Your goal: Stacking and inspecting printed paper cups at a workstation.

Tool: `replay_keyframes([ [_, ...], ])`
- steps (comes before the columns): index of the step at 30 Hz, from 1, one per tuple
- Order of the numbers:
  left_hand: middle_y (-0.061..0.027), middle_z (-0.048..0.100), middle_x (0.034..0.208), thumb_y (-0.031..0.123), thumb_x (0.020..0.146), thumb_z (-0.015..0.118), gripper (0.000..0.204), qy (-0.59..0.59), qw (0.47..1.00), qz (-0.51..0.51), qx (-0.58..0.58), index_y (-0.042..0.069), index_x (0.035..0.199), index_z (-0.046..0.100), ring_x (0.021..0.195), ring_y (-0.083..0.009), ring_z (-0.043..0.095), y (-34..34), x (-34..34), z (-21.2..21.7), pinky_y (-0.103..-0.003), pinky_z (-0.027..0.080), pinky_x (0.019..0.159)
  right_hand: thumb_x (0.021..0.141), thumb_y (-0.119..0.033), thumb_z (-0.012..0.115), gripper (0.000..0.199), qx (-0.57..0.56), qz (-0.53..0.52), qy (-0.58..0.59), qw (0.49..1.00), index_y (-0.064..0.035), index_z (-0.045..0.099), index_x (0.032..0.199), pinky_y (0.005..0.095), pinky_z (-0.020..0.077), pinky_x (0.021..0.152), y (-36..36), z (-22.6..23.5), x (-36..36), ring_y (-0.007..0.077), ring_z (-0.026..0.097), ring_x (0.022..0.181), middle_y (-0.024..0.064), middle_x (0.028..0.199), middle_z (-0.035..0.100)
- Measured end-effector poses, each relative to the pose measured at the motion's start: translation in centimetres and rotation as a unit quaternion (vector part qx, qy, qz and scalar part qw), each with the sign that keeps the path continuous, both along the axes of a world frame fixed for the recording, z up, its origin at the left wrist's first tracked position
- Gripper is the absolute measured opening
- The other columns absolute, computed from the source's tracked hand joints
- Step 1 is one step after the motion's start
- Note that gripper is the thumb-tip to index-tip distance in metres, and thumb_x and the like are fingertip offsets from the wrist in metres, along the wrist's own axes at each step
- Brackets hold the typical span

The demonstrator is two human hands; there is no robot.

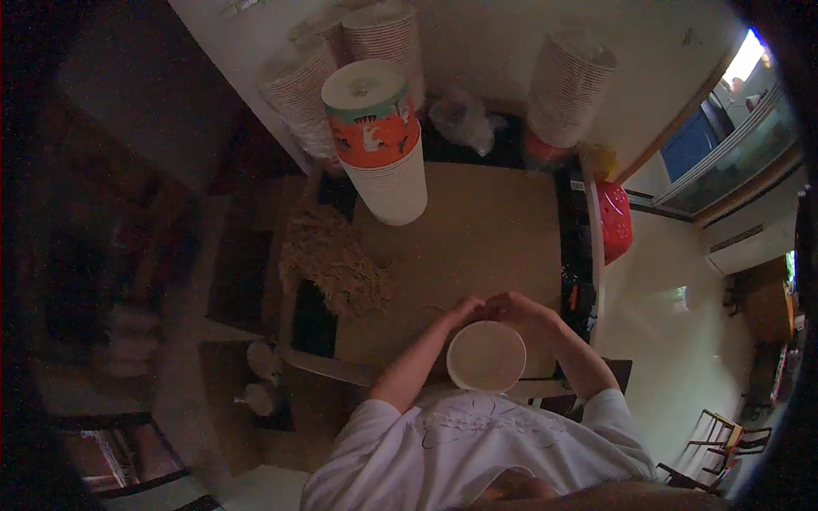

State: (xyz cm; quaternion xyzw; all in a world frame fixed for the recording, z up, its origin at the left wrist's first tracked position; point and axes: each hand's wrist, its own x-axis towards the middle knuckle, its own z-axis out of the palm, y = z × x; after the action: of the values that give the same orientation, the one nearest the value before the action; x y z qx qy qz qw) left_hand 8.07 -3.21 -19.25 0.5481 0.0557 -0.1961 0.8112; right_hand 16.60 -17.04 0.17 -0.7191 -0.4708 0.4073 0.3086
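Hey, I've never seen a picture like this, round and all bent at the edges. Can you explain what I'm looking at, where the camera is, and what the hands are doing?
There is no machine here, just a person working with bare hands. The one picture comes from a wide fisheye camera worn on the person's head, looking down, which is why straight edges curve toward the rim. The forearms come in from the bottom.

The left hand and right hand meet at the far rim of a white paper tub, seen from above. Both touch it, but how firm the grip is cannot be told.

The brown table also holds a tall stack of tubs, the upper ones orange with a green band, and a pile of tan fibres at the left. More cup stacks stand behind, by the wall, and a red basket sits to the right.
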Motion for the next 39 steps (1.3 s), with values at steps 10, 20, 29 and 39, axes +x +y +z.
replay_keyframes([
  [10,-0.0057,0.061,0.071,0.024,0.067,0.058,0.02,0.093,0.988,-0.061,0.104,0.007,0.077,0.062,0.071,-0.0074,0.055,1.1,0.4,11.5,-0.027,0.043,0.062,0.071,-0.014,0.057,0.013,0.156,-0.031,0.196,0.968,-0.0075,0.06,0.082,0.0298,0.0435,0.063,-0.5,1.0,0.1,0.0212,0.056,0.074,0.0099,0.079,0.058],
  [20,-0.0061,0.06,0.065,0.013,0.064,0.058,0.013,-0.121,0.966,0.076,0.218,0.008,0.074,0.063,0.061,-0.0159,0.057,2.2,0.2,10.1,-0.03,0.045,0.059,0.069,-0.011,0.056,0.008,0.02,0.057,0.034,0.998,-0.0063,0.058,0.076,0.0291,0.0408,0.056,-0.2,1.4,-0.4,0.0182,0.054,0.067,0.0085,0.073,0.055],
  [29,-0.0154,0.048,0.099,0.015,0.061,0.067,0.041,-0.269,0.73,0.198,0.596,0.005,0.098,0.052,0.087,-0.0293,0.047,4.5,-1.1,22.8,-0.038,0.039,0.076,0.066,-0.002,0.055,0.019,0.101,-0.385,0.433,0.809,-0.0062,0.048,0.083,0.0311,0.0431,0.054,-9.2,-7.8,-5.7,0.0161,0.053,0.067,0.0054,0.075,0.053],
  [39,-0.0203,0.051,0.093,0.01,0.068,0.055,0.034,0.031,0.781,0.133,0.61,-0.002,0.098,0.044,0.086,-0.0347,0.051,1.7,-13.8,17.1,-0.04,0.042,0.071,0.082,-0.021,0.049,0.018,0.074,-0.537,0.47,0.697,-0.006,0.048,0.091,0.0285,0.0456,0.059,-7.9,0.6,-14.6,0.016,0.055,0.067,0.0046,0.079,0.055],
])
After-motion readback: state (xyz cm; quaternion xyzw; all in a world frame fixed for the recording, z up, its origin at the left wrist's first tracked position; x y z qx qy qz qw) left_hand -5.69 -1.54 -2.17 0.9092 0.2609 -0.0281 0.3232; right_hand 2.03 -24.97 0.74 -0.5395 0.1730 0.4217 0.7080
